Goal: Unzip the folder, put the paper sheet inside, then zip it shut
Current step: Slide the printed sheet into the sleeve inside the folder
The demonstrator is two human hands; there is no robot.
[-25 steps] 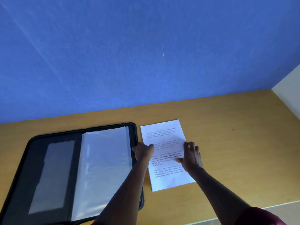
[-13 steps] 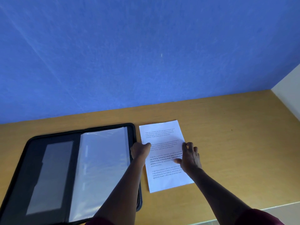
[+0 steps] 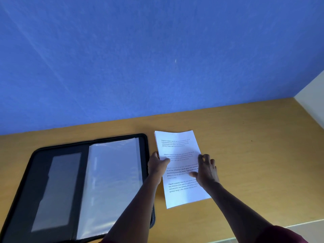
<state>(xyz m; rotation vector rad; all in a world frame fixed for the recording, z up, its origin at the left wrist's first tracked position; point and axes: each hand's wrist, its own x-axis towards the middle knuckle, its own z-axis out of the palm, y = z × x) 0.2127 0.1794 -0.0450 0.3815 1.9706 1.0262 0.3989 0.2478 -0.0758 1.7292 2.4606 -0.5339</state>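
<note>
A black zip folder (image 3: 43, 165) lies open flat on the left of the wooden desk, with clear plastic sleeves (image 3: 112, 181) showing on its right half. Just right of it is a white printed paper sheet (image 3: 177, 144). My left hand (image 3: 157, 165) pinches the sheet's left edge, thumb on top. My right hand (image 3: 206, 171) grips the sheet's right edge, fingers curled over it and thumb on the print. The sheet's far end curls up slightly off the desk.
The wooden desk (image 3: 254, 155) extends to the right of the sheet. A blue wall (image 3: 157, 58) stands close behind the desk. A white wall (image 3: 313, 95) closes the right corner. The desk's near edge runs at the lower right.
Both hands have closed on the sheet's side edges. The sheet's far end has lifted and bowed a little, where it lay flat before.
</note>
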